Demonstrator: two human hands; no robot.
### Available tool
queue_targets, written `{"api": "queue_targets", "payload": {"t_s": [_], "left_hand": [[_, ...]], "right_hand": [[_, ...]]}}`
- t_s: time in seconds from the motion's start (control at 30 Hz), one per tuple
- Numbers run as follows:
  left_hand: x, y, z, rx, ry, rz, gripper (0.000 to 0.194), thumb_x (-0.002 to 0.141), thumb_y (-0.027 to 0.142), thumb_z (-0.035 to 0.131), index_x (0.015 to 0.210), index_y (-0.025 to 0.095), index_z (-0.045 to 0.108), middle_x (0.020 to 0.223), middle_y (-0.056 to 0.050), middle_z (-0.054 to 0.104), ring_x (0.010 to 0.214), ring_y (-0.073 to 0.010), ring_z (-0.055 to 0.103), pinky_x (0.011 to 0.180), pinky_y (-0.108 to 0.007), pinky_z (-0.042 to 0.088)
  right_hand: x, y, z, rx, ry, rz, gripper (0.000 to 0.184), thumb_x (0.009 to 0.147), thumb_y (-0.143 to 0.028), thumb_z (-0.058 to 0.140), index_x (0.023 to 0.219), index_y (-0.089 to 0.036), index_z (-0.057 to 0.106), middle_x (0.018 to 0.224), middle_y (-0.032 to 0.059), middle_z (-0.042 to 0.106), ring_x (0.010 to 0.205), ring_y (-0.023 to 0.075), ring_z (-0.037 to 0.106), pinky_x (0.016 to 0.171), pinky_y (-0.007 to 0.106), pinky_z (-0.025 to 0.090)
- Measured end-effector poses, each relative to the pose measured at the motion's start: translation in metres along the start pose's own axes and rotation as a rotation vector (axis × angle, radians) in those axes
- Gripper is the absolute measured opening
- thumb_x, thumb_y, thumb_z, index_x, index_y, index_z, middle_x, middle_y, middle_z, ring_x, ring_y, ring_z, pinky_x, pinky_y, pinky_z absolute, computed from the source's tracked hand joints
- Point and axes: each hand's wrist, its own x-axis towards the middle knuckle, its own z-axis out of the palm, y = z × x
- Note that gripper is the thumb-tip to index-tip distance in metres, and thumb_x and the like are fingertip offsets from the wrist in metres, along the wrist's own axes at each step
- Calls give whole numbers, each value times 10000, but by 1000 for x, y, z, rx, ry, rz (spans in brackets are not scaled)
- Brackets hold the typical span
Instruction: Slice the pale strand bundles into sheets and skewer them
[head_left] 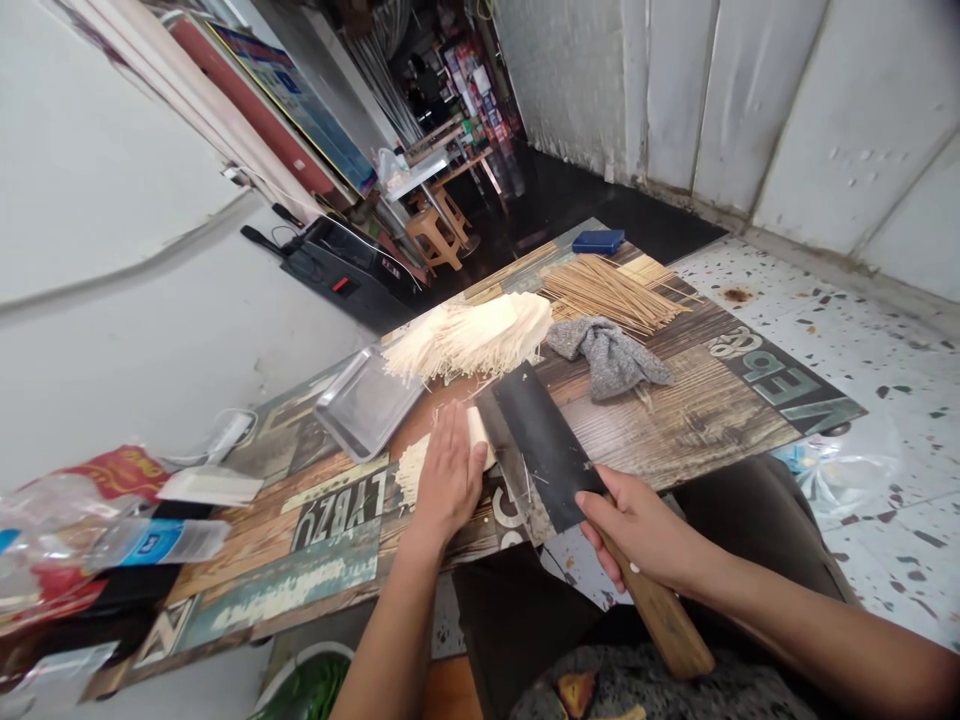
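My left hand [448, 470] lies flat, fingers together and stretched out, on a small bunch of enoki mushrooms [411, 468]. Its pale cut end shows beside my fingers, and the middle is hidden under the palm. In my right hand [637, 520] is the wooden handle of a cleaver [541, 440]. The dark, broad blade is just right of the bunch, with a few pale strands stuck to it; whether it touches the bunch I cannot tell. Beyond both hands rests a large heap of enoki mushrooms [480, 335], next to a shallow metal tray [367, 402].
A grey rag [611, 358], a pile of wooden skewers [611, 292] and a blue box [598, 241] are on the table's [645, 430] far right. Plastic bottles [161, 541] and wrappers crowd the left end. Below the near edge sits a bowl of greens [304, 688].
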Motion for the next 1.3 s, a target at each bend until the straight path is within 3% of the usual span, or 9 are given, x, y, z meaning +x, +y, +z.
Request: {"api": "queue_targets", "payload": {"t_s": [1.0,1.3], "left_hand": [[4,-5,-4,-107,-27,-11,583,981,401,208,1490,116,198,1534,-148,254,1436,-227,159,1175,-480,163],[5,-4,-7,-102,-53,-33,594,982,399,198,1480,75,213,1523,-172,269,1428,-230,193,1172,-469,178]], "right_hand": [[5,3,15,55,2,8,148,863,-220,433,736,-213,358,465,-110,440,291,65,437,264,157,372],[3,2,19,111,19,34,157,867,-233,422,725,-215,358,453,-112,425,284,67,400,269,179,372]]}}
